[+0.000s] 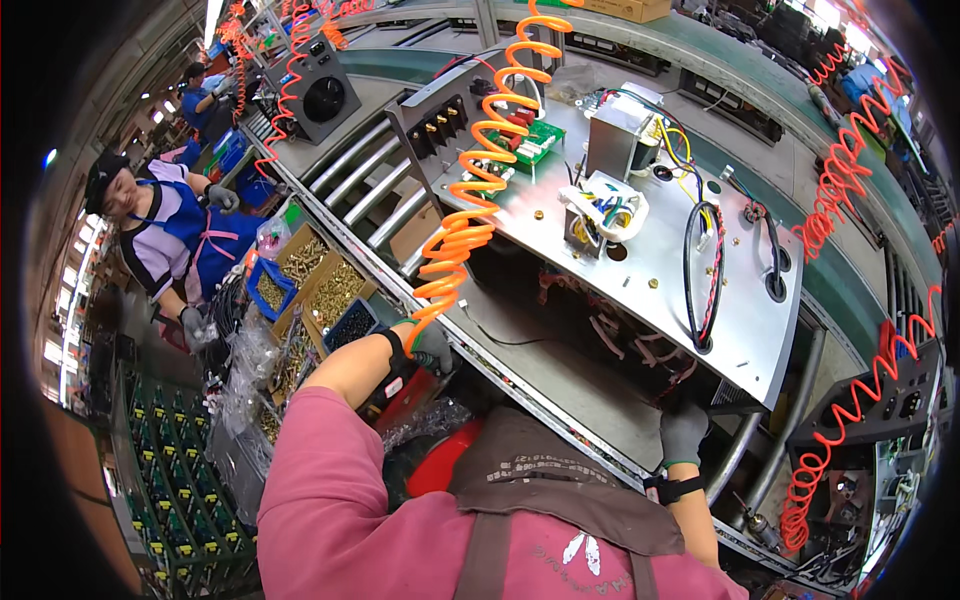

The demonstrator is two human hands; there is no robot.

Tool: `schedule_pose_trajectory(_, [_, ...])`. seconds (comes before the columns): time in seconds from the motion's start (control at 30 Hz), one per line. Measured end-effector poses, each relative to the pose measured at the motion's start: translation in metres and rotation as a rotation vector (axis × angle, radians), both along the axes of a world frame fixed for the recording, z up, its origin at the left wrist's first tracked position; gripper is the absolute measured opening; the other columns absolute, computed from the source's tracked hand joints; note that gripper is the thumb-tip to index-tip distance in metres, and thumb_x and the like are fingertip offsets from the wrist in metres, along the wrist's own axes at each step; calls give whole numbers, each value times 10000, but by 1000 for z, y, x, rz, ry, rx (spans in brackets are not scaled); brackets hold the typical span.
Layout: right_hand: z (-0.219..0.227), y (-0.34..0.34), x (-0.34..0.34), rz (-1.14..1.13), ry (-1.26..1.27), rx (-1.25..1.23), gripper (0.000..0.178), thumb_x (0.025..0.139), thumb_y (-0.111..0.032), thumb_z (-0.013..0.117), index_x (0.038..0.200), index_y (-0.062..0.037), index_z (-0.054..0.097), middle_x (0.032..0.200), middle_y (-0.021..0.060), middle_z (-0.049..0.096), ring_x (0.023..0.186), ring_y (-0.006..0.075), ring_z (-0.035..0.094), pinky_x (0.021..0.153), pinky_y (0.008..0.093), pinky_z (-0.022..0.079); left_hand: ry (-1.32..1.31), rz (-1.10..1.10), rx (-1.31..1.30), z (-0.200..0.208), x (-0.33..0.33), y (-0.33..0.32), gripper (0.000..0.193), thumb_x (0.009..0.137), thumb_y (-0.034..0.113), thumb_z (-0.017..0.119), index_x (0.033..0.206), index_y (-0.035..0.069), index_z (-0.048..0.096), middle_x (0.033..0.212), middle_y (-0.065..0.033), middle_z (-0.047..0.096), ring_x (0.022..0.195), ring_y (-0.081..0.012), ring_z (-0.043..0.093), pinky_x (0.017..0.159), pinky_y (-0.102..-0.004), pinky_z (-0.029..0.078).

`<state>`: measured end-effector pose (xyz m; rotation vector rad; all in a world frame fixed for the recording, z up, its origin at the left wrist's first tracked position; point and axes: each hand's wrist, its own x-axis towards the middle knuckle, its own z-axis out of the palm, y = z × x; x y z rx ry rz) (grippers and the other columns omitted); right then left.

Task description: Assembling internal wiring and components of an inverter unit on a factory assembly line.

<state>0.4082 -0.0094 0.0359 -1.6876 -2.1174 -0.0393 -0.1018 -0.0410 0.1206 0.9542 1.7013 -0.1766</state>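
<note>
In a grey glove, my left hand (432, 348) is by the near rail of the conveyor, its fingers curled downward. The lower end of an orange coiled air hose (465, 238) comes down right beside it; whatever lies inside the fingers is hidden. My right hand (685, 432), gloved in grey too, is at the near lower edge of a metal amplifier chassis (640, 290), its fingertips out of sight beneath. On the chassis plate are a boxy transformer (615, 135), a smaller white-wrapped transformer (610, 210), a green circuit board (535, 145) and a black cable loop (690, 270).
Bins of screws (335, 292) stand left of the conveyor rail, near a blue tray (270, 288). Steel rollers (365, 180) lie beyond. A co-worker (190, 235) is at the left. Red coiled hoses (845, 175) hang at the right, above a black panel (880, 390).
</note>
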Motion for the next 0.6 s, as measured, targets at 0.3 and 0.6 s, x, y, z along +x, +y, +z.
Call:
schedule_pose_trajectory(0.3, [23,-10,-15,-149,225,-131,307,754,-140,668,1057,-97,685,875,168,695,766,385,662,654,466,532,-214,-522,199,-33,-52,22,144,700,152,793,764,69,694,646,-41,647,582,-156,621,504,-290,477])
schedule_pose_trajectory(0.6, [14,-11,-4,-239,-228,-114,100,738,-174,646,802,-145,718,687,111,669,641,345,665,554,454,517,-336,-615,757,-6,-82,-2,297,749,68,701,1043,23,699,972,-100,708,923,-192,662,791,-303,509])
